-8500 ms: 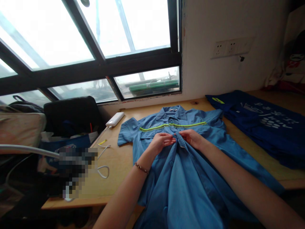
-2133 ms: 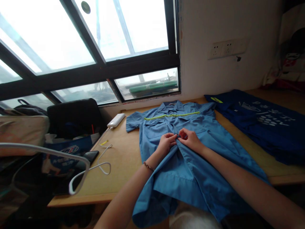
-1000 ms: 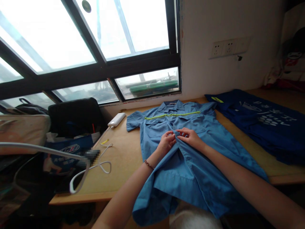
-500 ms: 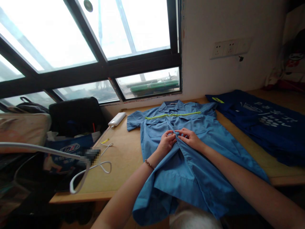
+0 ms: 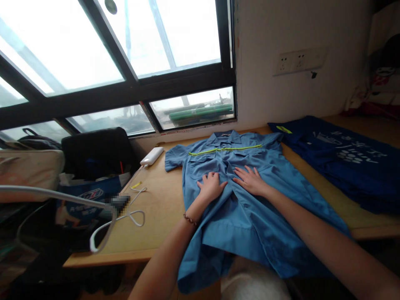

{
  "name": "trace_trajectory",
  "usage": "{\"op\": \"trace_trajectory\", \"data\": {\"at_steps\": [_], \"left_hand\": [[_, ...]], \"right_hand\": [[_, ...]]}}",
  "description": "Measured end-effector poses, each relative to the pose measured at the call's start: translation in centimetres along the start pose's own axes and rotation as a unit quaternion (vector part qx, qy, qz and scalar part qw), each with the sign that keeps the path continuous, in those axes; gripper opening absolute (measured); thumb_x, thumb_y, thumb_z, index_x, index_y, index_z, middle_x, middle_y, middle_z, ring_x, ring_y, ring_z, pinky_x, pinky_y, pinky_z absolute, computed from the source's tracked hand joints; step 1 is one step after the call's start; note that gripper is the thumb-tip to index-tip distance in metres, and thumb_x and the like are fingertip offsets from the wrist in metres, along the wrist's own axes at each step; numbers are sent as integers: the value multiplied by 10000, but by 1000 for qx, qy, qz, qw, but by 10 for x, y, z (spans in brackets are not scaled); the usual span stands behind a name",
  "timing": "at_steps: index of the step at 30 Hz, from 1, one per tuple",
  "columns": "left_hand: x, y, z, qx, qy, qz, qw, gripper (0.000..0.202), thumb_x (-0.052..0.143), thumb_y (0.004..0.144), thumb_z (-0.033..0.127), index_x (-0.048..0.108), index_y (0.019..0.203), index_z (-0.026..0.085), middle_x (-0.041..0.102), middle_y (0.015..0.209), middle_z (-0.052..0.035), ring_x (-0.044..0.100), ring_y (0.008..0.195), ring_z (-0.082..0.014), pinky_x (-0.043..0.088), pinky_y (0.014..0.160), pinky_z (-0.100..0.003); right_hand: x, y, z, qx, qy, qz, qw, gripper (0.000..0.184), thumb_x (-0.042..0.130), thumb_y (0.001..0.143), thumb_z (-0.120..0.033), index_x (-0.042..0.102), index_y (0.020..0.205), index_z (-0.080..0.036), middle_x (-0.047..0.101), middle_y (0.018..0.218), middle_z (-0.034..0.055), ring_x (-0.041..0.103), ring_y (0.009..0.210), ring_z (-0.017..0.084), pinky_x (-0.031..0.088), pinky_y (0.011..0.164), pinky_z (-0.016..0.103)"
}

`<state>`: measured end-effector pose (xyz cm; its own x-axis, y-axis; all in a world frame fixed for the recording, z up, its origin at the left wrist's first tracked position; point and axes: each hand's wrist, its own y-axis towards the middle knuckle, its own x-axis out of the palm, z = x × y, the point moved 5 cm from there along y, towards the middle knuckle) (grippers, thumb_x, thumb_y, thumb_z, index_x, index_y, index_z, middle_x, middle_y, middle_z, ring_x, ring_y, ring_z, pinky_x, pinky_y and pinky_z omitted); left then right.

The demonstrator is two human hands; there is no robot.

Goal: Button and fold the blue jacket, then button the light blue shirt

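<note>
A light blue short-sleeved work shirt (image 5: 268, 200) with a yellow-green reflective stripe across the chest lies face up on the wooden table (image 5: 156, 208), its hem hanging over the near edge. My left hand (image 5: 211, 186) rests flat on the shirt just left of the button placket, fingers stretched out. On the other side of the placket my right hand (image 5: 250, 180) lies flat too, fingers spread. Neither hand grips anything. A beaded bracelet (image 5: 189, 219) circles my left wrist.
A dark blue printed garment (image 5: 340, 158) lies at the table's right. A white power bank (image 5: 152, 156) with a white cable (image 5: 136, 208) sits left of the shirt. Bags and a black case (image 5: 96, 152) crowd the left side below the window. Wall sockets (image 5: 296, 60) are above.
Both hands have let go of the shirt's placket, where they were pinching it, and now lie flat and open on the fabric to either side.
</note>
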<state>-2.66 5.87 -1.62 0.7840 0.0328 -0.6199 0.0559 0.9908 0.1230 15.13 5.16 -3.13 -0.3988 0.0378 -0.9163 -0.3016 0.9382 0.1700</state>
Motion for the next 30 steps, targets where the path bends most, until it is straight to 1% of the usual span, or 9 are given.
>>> {"op": "trace_trajectory", "data": {"at_steps": [4, 10, 13, 16, 19, 21, 25, 28, 30], "left_hand": [[6, 7, -10, 11, 11, -42, 999, 458, 661, 601, 398, 562, 1012, 220, 379, 1309, -128, 45, 1265, -404, 22, 949, -586], [5, 38, -14, 62, 122, -53, 989, 481, 532, 718, 442, 488, 1166, 271, 359, 1341, -60, 79, 1283, -337, -37, 983, -546], [2, 51, -15, 68, 156, -36, 985, 476, 486, 751, 453, 467, 1192, 275, 362, 1339, -56, 112, 1276, -333, -33, 980, -554], [2, 60, -18, 62, 178, -31, 982, 489, 455, 768, 460, 444, 1217, 267, 350, 1345, -65, 110, 1272, -341, -24, 971, -569], [4, 66, -21, 65, 175, -29, 982, 471, 462, 766, 452, 452, 1205, 280, 349, 1346, -61, 111, 1270, -345, -24, 964, -576], [2, 68, -21, 72, 161, -26, 984, 433, 496, 750, 435, 495, 1156, 283, 379, 1325, -60, 155, 1258, -346, 18, 965, -573], [-17, 64, -11, 105, 117, -1, 988, 321, 581, 689, 408, 617, 948, 221, 572, 1096, -89, 430, 1088, -295, 283, 920, -421], [-41, 55, 8, 110, 126, 20, 986, 330, 556, 678, 477, 644, 749, 167, 633, 776, -84, 560, 761, -219, 399, 682, -286], [-46, 45, 19, 98, 161, -50, 981, 357, 577, 631, 517, 634, 662, 166, 609, 637, -49, 541, 619, -180, 371, 559, -249]], "right_hand": [[-2, 13, 16, -11, -39, 0, 999, 598, 228, 810, -602, 325, 1305, -282, 337, 1356, 38, 226, 1244, 314, 146, 964, 560], [-20, 46, 33, -35, -66, 40, 996, 474, 309, 848, -476, 456, 1219, -220, 457, 1267, 69, 350, 1170, 264, 253, 942, 440], [-41, 48, 18, -27, -87, 113, 989, 373, 335, 858, -334, 556, 1089, -142, 556, 1122, 127, 443, 1071, 244, 303, 893, 366], [-54, 32, -9, 48, -75, 150, 985, 336, 336, 847, -331, 611, 939, -161, 618, 937, 134, 534, 912, 243, 362, 773, 343], [-45, 7, -34, 129, -66, 83, 986, 339, 459, 750, -477, 624, 813, -187, 633, 793, 126, 581, 743, 240, 385, 640, 322], [-35, -9, -46, 139, -81, 34, 986, 322, 537, 676, -467, 623, 798, -183, 633, 786, 133, 590, 706, 250, 386, 593, 314], [-24, -22, -51, 115, -86, 6, 990, 240, 554, 639, -346, 626, 794, -178, 633, 828, 142, 599, 717, 268, 390, 568, 312], [-21, -19, -46, 108, -65, -10, 992, 170, 541, 632, -287, 640, 720, -180, 640, 768, 137, 600, 700, 258, 385, 564, 302], [-21, -14, -41, 117, -26, -9, 993, 150, 534, 628, -274, 639, 656, -171, 639, 701, 125, 595, 672, 245, 373, 548, 290]]}}
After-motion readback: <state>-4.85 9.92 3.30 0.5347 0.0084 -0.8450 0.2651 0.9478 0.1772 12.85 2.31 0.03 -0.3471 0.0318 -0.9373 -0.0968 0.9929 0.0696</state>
